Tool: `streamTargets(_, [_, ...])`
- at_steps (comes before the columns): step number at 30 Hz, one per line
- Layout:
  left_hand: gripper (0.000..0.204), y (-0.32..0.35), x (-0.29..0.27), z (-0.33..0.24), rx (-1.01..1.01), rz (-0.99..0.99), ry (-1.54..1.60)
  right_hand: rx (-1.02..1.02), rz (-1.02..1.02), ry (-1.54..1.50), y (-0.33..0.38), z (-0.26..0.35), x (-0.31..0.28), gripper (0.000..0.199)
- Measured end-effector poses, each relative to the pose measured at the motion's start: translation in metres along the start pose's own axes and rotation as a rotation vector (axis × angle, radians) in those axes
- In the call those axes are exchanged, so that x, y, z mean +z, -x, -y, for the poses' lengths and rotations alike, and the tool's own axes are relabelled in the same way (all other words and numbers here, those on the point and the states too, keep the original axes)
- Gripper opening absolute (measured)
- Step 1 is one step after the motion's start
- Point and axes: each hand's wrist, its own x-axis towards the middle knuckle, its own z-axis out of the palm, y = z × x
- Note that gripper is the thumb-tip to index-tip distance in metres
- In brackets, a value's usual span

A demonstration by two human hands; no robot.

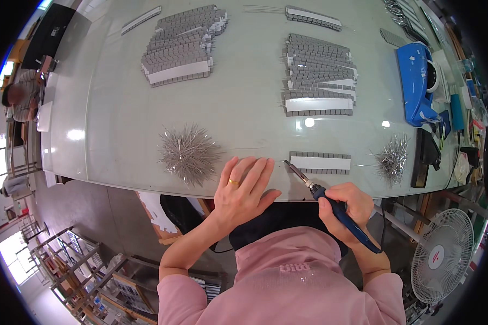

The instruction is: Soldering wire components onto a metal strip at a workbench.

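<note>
Right hand (348, 208) clamped on blue-handled soldering iron (336, 208), light and stiff, best gripped by its handle, tip beside grey-edged white strip (320, 162) at lower centre; left hand (244, 189) flat, fingers spread, on pale counter (119, 124).

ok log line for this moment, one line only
left hand: flat on table | right hand: holds soldering iron | tip: at strip's left end
</note>
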Motion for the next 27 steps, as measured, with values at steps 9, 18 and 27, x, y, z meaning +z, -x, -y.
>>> streamTargets(9, [0.052, 0.001, 0.002, 0.0, 0.01, -0.041, -0.005, -0.082, 0.075, 0.1, -0.009, 0.013, -0.001, 0.022])
streamTargets(18, [0.029, 0.023, -0.002, -0.017, 0.221, -0.264, 0.106, -0.083, 0.078, 0.062, -0.008, 0.007, -0.002, 0.022])
streamTargets(27, [0.046, -0.008, 0.014, -0.059, 0.218, -0.143, 0.174, 0.169, -0.392, -0.335, 0.029, -0.03, -0.028, 0.016])
